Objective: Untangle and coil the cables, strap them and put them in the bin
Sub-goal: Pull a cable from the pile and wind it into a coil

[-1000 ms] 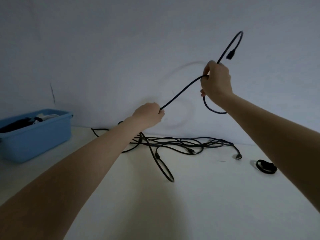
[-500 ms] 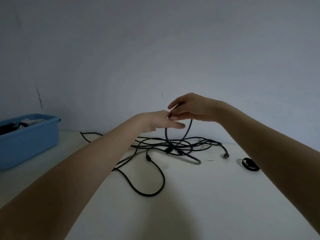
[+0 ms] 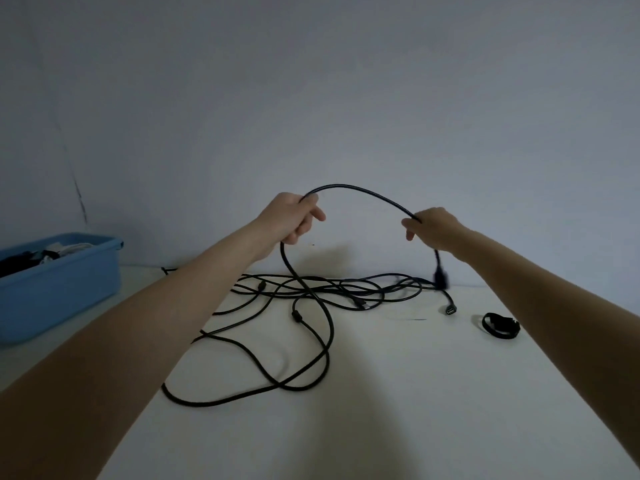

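A black cable (image 3: 360,191) arches in the air between my two hands. My left hand (image 3: 291,218) grips it on the left, and from there it drops into the tangle of black cables (image 3: 311,289) on the white table (image 3: 398,393). My right hand (image 3: 436,228) pinches the cable near its end; the black plug (image 3: 440,277) dangles blurred below that hand. A silver-tipped connector (image 3: 450,310) lies on the table at the tangle's right edge. A large loop (image 3: 242,396) of cable lies nearer to me.
A blue bin (image 3: 59,289) holding dark and white items stands at the left of the table. A black strap (image 3: 500,325), rolled into a ring, lies on the table to the right of the tangle. A plain wall rises right behind the table.
My hands were together low over the tangle half a second ago. They have since lifted and spread apart, raising an arch of cable between them.
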The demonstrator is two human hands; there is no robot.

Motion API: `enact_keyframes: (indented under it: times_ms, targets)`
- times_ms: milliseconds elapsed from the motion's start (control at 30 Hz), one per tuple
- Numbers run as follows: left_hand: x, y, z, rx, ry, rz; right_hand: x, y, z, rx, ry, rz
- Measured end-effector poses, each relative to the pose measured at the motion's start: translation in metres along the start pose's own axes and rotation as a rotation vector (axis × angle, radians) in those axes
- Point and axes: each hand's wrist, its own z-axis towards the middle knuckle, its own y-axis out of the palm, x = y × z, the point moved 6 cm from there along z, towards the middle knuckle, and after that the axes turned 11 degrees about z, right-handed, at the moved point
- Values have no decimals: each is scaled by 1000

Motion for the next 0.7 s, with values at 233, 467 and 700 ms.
enact_keyframes:
  times_ms: [233,467,700]
  targets:
    - [-8,45,-8,-316,-199,-255,15,-6,-10,-42,73,427]
    - [39,112,-2,-305,-251,-670,26,46,-25,-180,18,162]
    - [6,171,-9,-445,-97,-47,45,103,-68,-578,36,253]
